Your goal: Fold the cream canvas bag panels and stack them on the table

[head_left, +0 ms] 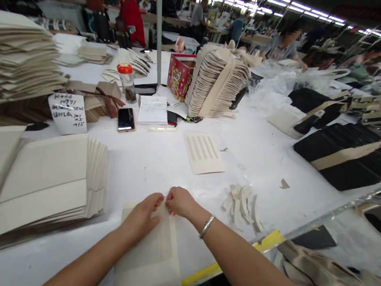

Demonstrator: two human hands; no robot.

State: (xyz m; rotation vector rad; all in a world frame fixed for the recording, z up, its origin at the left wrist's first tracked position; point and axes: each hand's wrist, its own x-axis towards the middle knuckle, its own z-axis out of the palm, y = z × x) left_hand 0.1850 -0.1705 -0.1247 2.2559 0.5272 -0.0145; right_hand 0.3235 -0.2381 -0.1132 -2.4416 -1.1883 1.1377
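A pale sheet (pixel 146 272) lies under the left hand (pixel 143 211) and right hand (pixel 180 202), close together at its far end. Fingers bend in; I can't tell if they pinch it. They seem busy there; the next move probably needs careful fingertips.

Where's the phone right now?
In the head view, the smartphone lies left of centre on the white table, just left of the white notepad and in front of the orange-lidded jar.

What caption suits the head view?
Left fingers and right fingers close together at a cream panel, loose cream strips nearby.
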